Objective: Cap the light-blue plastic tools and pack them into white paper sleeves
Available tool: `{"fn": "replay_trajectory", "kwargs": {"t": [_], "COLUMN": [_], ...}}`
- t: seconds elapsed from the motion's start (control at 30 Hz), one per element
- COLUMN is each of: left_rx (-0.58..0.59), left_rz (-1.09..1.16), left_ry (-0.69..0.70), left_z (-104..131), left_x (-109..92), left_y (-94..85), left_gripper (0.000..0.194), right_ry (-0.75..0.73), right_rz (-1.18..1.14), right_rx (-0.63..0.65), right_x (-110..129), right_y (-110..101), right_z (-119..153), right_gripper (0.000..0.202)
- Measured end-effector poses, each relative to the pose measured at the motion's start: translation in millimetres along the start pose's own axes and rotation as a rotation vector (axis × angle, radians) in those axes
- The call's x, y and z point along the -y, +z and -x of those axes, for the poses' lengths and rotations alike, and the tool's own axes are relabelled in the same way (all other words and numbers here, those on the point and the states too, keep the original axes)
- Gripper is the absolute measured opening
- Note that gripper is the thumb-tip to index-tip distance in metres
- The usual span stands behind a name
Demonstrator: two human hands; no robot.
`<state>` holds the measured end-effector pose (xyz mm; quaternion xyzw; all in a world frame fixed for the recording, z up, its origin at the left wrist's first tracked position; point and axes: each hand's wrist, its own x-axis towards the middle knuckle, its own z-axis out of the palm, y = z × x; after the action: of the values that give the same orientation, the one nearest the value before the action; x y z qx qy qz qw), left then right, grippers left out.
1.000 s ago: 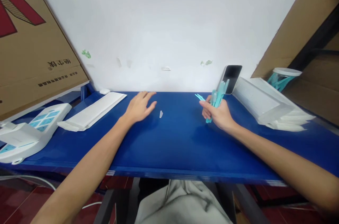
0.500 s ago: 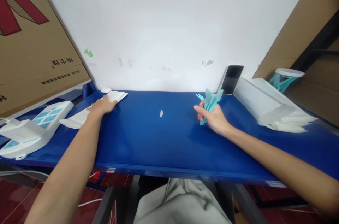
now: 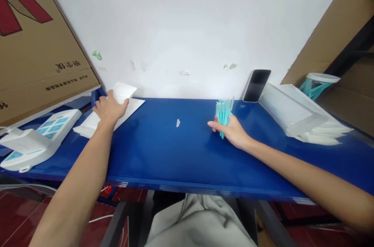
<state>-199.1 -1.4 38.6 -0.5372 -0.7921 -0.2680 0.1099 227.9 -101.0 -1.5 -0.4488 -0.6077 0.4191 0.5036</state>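
Observation:
My left hand (image 3: 109, 107) is closed on a white packet (image 3: 124, 92), lifted at one end above a flat stack of white packets (image 3: 89, 125) at the left of the blue table (image 3: 163, 153). Several thin turquoise sticks (image 3: 223, 112) with pale, clear-looking tips stand upright in my right hand (image 3: 230, 127), its fingers wrapped round them above the table. Between the hands a small white scrap (image 3: 178, 123) lies on the blue surface.
A phone (image 3: 257, 85) leans against the wall. To the right are a translucent box (image 3: 292, 112), white packets (image 3: 321, 134) and a round container (image 3: 318, 83) with turquoise sticks. A power strip (image 3: 55, 134) with a white adapter (image 3: 26, 140) sits at the left, below a cardboard box (image 3: 37, 52).
My left hand has moved up and slightly left, raising a white packet off the stack. The turquoise sticks in my right hand are now more upright and more evenly bunched.

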Motion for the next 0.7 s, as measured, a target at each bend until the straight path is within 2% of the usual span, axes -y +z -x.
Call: {"fn": "replay_trajectory", "kwargs": {"t": [0.1, 0.17, 0.27, 0.37, 0.47, 0.53, 0.63, 0.7], "left_rx": [-0.130, -0.139, -0.002, 0.175, 0.322, 0.401, 0.481, 0.507], "left_rz": [0.090, 0.092, 0.049, 0.094, 0.251, 0.304, 0.207, 0.114], "left_ry": [0.077, 0.148, 0.266, 0.466, 0.662, 0.743, 0.840, 0.872], "left_z": [4, 5, 5, 11, 28, 44, 68, 81], "left_x": [-9, -13, -16, -25, -45, -62, -85, -95], "left_y": [-6.9, -5.7, 3.0, 9.6, 6.9, 1.8, -3.7, -3.3], "left_gripper": [0.072, 0.068, 0.063, 0.062, 0.063, 0.064, 0.068, 0.073], "right_ry": [0.007, 0.003, 0.024, 0.014, 0.011, 0.033, 0.033, -0.014], "right_rz": [0.119, 0.157, 0.131, 0.088, -0.049, -0.135, -0.159, -0.096], "right_rx": [0.030, 0.060, 0.052, 0.049, 0.102, 0.101, 0.044, 0.015], "right_x": [1, 1, 1, 0, -1, -1, -3, -3], "right_y": [-1, -1, -1, -2, -1, 0, 0, -2], "right_z": [-1, -1, 0, 2, 2, 2, -1, -2], "right_gripper": [0.048, 0.047, 0.049, 0.045, 0.044, 0.046, 0.046, 0.049]}}
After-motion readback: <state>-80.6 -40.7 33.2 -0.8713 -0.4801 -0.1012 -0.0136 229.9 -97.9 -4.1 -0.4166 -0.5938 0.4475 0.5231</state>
